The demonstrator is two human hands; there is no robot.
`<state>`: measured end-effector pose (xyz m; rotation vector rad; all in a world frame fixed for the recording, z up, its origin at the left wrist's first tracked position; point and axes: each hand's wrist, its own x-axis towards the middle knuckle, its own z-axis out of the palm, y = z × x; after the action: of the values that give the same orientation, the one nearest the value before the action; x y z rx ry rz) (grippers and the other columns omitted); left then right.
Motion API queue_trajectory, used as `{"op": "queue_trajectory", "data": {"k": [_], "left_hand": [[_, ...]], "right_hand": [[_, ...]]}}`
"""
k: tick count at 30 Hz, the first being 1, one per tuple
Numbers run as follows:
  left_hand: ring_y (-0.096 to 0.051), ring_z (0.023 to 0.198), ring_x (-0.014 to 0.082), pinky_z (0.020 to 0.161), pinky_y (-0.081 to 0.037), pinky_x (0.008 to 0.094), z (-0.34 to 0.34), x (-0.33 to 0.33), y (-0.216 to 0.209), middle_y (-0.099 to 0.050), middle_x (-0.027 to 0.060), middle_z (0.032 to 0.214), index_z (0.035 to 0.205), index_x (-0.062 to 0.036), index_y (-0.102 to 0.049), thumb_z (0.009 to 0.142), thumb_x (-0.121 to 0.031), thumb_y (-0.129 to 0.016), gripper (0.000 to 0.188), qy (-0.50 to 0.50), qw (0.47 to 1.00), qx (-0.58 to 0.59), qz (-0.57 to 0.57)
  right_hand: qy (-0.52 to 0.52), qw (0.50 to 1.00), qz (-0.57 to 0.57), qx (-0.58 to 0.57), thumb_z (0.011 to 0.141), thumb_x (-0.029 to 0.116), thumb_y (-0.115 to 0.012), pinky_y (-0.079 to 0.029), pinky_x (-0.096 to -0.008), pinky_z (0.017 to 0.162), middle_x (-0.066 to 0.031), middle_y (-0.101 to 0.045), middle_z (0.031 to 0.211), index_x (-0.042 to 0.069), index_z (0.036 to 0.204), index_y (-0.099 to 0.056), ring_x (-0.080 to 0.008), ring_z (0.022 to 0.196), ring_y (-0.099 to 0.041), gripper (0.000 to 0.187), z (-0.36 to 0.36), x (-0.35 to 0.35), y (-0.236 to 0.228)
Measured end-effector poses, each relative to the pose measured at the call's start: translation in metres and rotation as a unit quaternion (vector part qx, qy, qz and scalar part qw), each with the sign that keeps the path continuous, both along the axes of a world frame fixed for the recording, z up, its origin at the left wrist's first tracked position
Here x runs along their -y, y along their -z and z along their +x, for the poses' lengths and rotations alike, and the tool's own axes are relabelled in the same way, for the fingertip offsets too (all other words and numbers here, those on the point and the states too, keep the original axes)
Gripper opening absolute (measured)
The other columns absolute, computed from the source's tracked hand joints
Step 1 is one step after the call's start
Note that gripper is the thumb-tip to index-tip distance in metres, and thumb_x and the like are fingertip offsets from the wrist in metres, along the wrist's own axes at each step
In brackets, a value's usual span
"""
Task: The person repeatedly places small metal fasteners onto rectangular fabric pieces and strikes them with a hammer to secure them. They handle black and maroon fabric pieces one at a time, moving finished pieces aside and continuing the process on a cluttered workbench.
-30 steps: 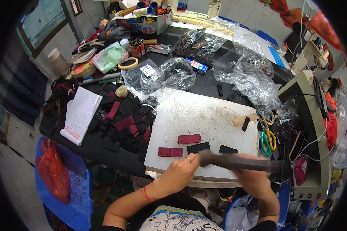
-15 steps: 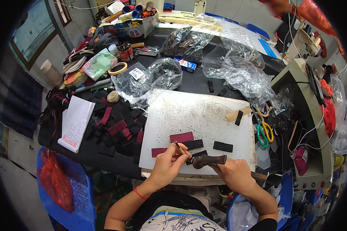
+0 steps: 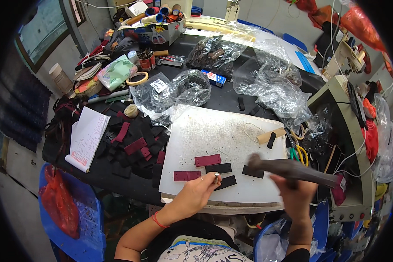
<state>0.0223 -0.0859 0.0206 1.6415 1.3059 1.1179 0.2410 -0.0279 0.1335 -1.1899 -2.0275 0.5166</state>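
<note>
In my left hand (image 3: pixel 195 192), closed low over the white board (image 3: pixel 214 126), is a thin metal punch (image 3: pixel 216 176), its top end poking up from the fingers. Beside that hand lies a black strip (image 3: pixel 226 182); whether the punch touches it is hidden. My right hand (image 3: pixel 296 196) grips a hammer (image 3: pixel 288 168), raised over the board's right side and blurred by motion. Around them on the board lie a maroon strip (image 3: pixel 208 160) with small holes, more maroon pieces (image 3: pixel 185 176), a black strip (image 3: pixel 218 167) and another black strip (image 3: pixel 252 171) partly under the hammer head.
Left of the board is a pile of black and maroon pieces (image 3: pixel 137 144), with an open notebook (image 3: pixel 88 135) beyond. Clear plastic bags (image 3: pixel 270 96) lie behind. Scissors (image 3: pixel 302 155) lie at the board's right edge. Blue chairs (image 3: pixel 91 218) stand below the table.
My right hand has lifted the hammer up and to the right, away from the punch. My left hand stays near the same spot, and the punch now stands more upright.
</note>
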Motion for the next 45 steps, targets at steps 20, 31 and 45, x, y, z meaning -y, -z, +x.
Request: {"op": "queue_trajectory", "data": {"k": [20,31,45], "left_hand": [[-0.066,0.095,0.0165,0.082,-0.056,0.0286,0.102,-0.086,0.002,-0.063,0.0096,0.097,0.114,0.0014,-0.049,0.095,-0.002,-0.052,0.019,0.032,0.977,0.187,-0.094],[-0.065,0.094,0.0171,0.081,-0.056,0.0275,0.110,-0.093,0.019,-0.064,0.0122,0.098,0.111,0.0015,-0.048,0.095,-0.004,-0.053,0.018,0.017,0.969,0.205,-0.134],[-0.062,0.076,0.0410,0.060,-0.052,0.0454,0.123,-0.077,0.019,-0.061,0.0209,0.090,0.107,-0.0018,-0.051,0.089,-0.002,-0.056,0.019,0.057,0.988,-0.103,0.098]], "right_hand": [[0.084,0.961,0.008,0.262,0.085,0.028,-0.068,-0.047,-0.0441,0.048,-0.0127,-0.059,0.063,0.006,0.079,-0.060,-0.0348,0.056,-0.061,0.024,0.088,0.001,0.082],[0.073,0.973,-0.023,0.217,0.083,0.019,-0.071,-0.048,-0.0374,0.048,-0.0103,-0.062,0.070,0.008,0.093,-0.066,-0.0312,0.055,-0.062,0.016,0.103,0.007,0.093],[0.088,0.990,0.109,-0.030,0.084,0.012,-0.071,-0.047,-0.0275,0.045,-0.0071,-0.067,0.077,0.002,0.098,-0.066,-0.0170,0.050,-0.060,0.018,0.099,-0.005,0.017]]}}
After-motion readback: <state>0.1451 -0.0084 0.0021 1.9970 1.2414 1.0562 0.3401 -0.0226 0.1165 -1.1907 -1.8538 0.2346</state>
